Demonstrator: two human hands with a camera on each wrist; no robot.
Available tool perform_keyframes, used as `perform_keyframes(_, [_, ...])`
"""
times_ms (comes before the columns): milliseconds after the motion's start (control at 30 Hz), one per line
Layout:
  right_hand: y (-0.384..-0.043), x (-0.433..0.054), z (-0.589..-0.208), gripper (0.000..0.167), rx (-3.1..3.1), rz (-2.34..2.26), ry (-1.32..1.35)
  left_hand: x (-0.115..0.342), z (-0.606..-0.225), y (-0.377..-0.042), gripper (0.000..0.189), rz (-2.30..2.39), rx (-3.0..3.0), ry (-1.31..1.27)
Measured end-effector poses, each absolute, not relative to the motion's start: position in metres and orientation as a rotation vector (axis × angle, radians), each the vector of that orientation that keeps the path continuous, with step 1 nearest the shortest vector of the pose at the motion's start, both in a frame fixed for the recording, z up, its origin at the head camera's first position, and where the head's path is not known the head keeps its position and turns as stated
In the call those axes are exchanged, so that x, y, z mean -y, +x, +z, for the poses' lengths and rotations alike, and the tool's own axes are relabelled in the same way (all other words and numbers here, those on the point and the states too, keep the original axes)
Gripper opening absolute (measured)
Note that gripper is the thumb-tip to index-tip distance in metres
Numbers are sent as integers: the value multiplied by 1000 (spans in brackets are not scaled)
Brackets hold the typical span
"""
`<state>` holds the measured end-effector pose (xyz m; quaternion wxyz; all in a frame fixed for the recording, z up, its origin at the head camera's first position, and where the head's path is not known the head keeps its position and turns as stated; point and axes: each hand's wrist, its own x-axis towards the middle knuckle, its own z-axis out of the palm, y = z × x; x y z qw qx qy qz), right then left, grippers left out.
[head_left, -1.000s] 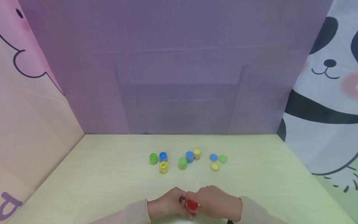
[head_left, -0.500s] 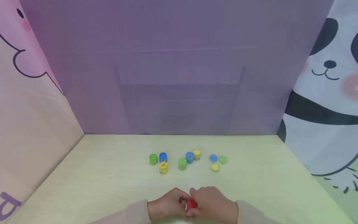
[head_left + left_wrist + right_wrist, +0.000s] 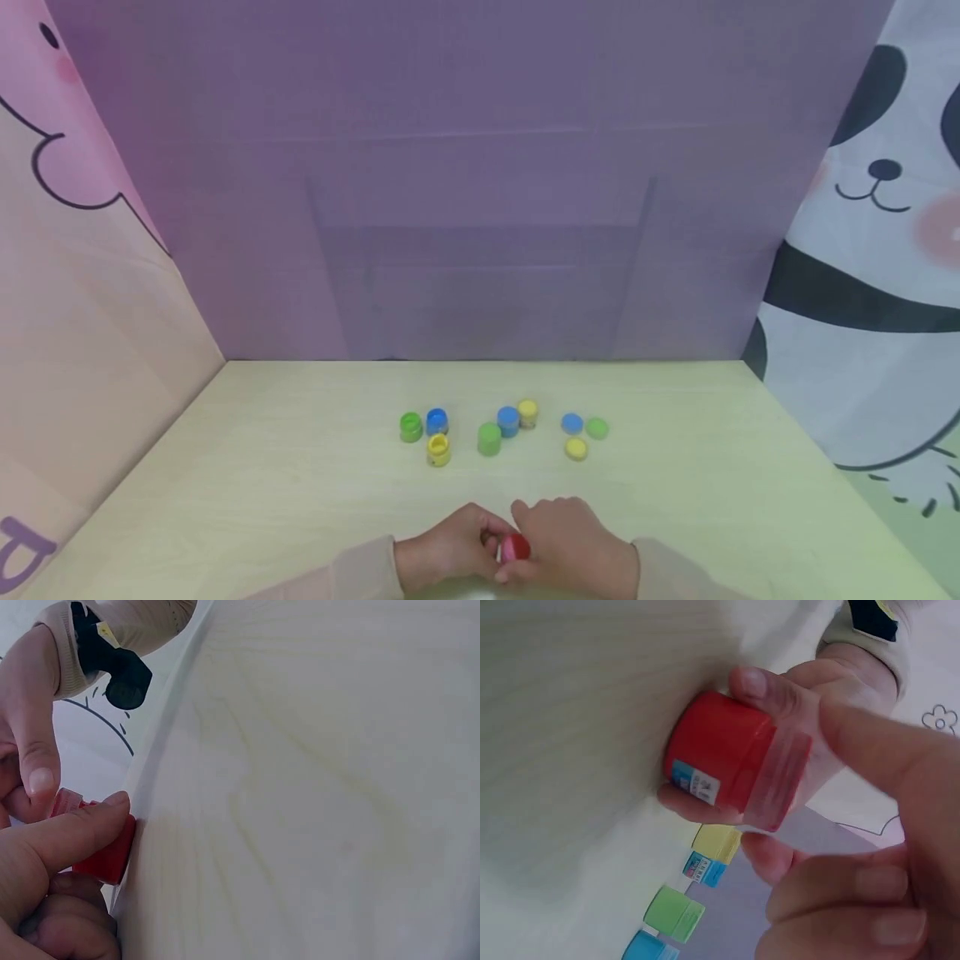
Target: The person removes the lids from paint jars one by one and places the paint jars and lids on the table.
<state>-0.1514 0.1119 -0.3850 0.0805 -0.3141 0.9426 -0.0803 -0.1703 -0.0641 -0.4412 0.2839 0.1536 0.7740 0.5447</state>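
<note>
Near the front edge, my left hand [image 3: 450, 546] holds a small red paint jar [image 3: 720, 742] round its body, thumb on one side and fingers on the other. A blue and white label shows on the jar's side. Its translucent red top end [image 3: 780, 780] faces my right hand [image 3: 573, 546]. The right thumb and forefinger are spread around that end, with gaps visible beside it in the head and right wrist views. The other right fingers are bent and hold nothing. In the left wrist view the jar [image 3: 109, 855] sits under the left thumb, tilted.
Ahead stand open green [image 3: 411, 427], blue [image 3: 437, 422] and yellow [image 3: 438, 450] jars. Covered green [image 3: 489, 439], blue [image 3: 508, 422] and yellow [image 3: 528, 413] jars stand mid-table. To their right lie blue [image 3: 572, 423], green [image 3: 597, 428] and yellow [image 3: 576, 448] lids.
The right hand has turned about the red jar's top, and its thumb has come away from it. The left hand keeps its grip in place. The other jars and lids have not moved.
</note>
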Motion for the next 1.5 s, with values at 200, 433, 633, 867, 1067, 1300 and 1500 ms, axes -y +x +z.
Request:
perform_keyframes(200, [-151, -109, -385, 37, -2810, -192, -939, 63, -441, -169, 24, 1461, -2056, 364])
perform_keyframes(433, [-155, -110, -379, 15, -2676, -248, -974, 64, -440, -169, 26, 1471, -1980, 386])
perform_keyframes(633, [-156, -115, -376, 18, -2626, -316, -1033, 64, -441, -169, 24, 1467, -1986, 384])
perform_keyframes(867, [-151, -111, -381, 44, -2753, -292, -852, 64, -440, -169, 26, 1451, -2070, 375])
perform_keyframes(1067, [-150, -109, -384, 41, -2772, -263, -833, 64, -440, -169, 28, 1441, -2098, 372])
perform_keyframes(1300, [-155, -109, -379, 18, -2680, -263, -896, 64, -439, -171, 30, 1453, -2026, 400])
perform_keyframes(1500, [-157, -114, -376, 21, -2643, -284, -994, 64, -439, -171, 28, 1455, -2013, 391])
